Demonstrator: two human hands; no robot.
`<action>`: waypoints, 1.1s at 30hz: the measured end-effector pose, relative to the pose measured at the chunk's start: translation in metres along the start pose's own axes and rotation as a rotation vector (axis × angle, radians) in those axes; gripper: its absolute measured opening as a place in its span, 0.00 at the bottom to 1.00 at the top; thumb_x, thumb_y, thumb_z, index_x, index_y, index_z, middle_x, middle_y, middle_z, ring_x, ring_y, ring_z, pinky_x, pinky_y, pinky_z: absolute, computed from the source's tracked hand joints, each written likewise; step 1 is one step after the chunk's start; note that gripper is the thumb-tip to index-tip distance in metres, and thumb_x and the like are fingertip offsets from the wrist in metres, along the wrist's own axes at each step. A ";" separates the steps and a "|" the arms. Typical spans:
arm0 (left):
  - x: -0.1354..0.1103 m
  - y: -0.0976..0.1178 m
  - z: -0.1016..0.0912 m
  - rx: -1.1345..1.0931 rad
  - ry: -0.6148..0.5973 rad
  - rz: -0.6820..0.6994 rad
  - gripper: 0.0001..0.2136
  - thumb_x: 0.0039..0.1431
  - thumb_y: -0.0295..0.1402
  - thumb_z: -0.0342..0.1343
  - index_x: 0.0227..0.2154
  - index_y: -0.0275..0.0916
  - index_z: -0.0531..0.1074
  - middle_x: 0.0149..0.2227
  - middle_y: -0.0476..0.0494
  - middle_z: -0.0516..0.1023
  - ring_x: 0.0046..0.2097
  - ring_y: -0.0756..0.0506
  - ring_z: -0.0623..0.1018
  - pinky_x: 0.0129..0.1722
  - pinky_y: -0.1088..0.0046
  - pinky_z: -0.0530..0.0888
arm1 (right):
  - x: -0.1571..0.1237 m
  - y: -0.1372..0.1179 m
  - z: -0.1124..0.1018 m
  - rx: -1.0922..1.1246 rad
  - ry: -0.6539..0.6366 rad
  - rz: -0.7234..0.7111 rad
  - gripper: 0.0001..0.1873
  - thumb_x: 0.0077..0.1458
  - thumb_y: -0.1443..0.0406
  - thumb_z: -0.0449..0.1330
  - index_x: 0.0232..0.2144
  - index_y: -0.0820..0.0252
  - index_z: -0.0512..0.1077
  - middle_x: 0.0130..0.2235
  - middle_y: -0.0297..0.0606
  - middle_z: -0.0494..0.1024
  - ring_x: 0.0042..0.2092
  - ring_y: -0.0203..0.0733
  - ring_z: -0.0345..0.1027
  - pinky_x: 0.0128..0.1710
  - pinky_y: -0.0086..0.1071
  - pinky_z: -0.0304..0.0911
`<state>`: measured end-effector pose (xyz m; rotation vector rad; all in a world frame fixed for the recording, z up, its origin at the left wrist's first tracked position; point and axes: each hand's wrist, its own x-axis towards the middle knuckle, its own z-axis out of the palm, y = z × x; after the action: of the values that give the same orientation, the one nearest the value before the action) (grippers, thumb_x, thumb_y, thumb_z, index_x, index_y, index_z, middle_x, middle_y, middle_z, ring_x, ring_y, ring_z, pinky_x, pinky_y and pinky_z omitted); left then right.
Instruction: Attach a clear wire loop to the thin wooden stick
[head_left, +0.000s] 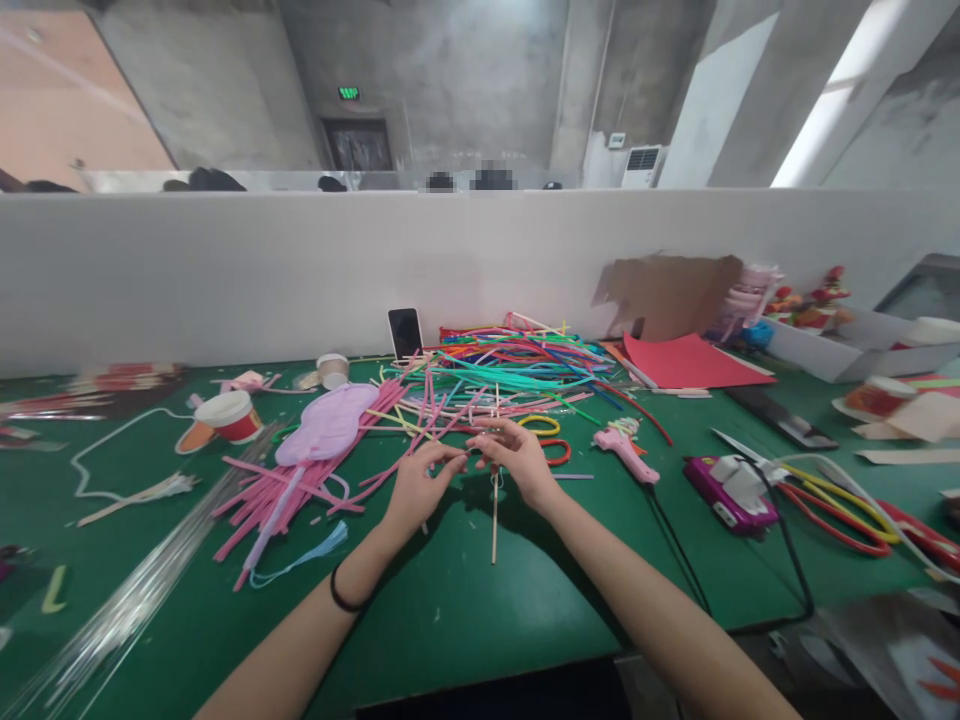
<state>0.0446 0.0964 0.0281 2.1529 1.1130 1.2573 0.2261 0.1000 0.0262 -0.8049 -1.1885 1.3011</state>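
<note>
Two hands [525, 468], one stick [494, 530] alongside

On the green bench [450, 620], a pile of coloured pipe cleaners [517, 375] lies near the white partition [300, 270]. On the pile's near side, the left hand [418, 490] and right hand [517, 462] come together, the 2 grips close; anything between them is too small to tell. A thin wooden stick [494, 535] projects below the right hand, away from the pile. Left of the pile are 2 paper cups [234, 418] and 1 lilac paddle [330, 425]; right of it, 1 pink glue gun [628, 455] and 1 red sheet [690, 362].
</note>
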 end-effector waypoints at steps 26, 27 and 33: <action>-0.007 -0.032 -0.003 0.287 0.120 0.208 0.10 0.67 0.37 0.52 0.40 0.44 0.79 0.38 0.45 0.84 0.41 0.43 0.81 0.43 0.65 0.74 | -0.001 0.024 -0.003 0.238 -0.149 0.260 0.24 0.48 0.46 0.67 0.33 0.61 0.76 0.35 0.42 0.83 0.28 0.36 0.76 0.22 0.23 0.60; -0.008 -0.033 -0.002 0.291 0.114 0.220 0.10 0.67 0.36 0.52 0.40 0.44 0.79 0.38 0.45 0.84 0.41 0.43 0.80 0.42 0.65 0.73 | -0.002 0.025 -0.004 0.246 -0.143 0.269 0.24 0.47 0.46 0.68 0.32 0.61 0.76 0.33 0.42 0.83 0.28 0.36 0.76 0.22 0.23 0.60; -0.014 -0.035 0.001 0.307 0.070 0.294 0.10 0.67 0.31 0.51 0.43 0.43 0.78 0.37 0.45 0.83 0.39 0.44 0.79 0.41 0.65 0.72 | -0.009 0.025 -0.011 0.303 -0.102 0.335 0.23 0.45 0.47 0.70 0.32 0.60 0.76 0.33 0.41 0.83 0.26 0.35 0.74 0.23 0.24 0.61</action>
<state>0.0268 0.1060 -0.0033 2.5969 1.1072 1.3680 0.2309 0.0968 -0.0019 -0.7406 -0.9272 1.7669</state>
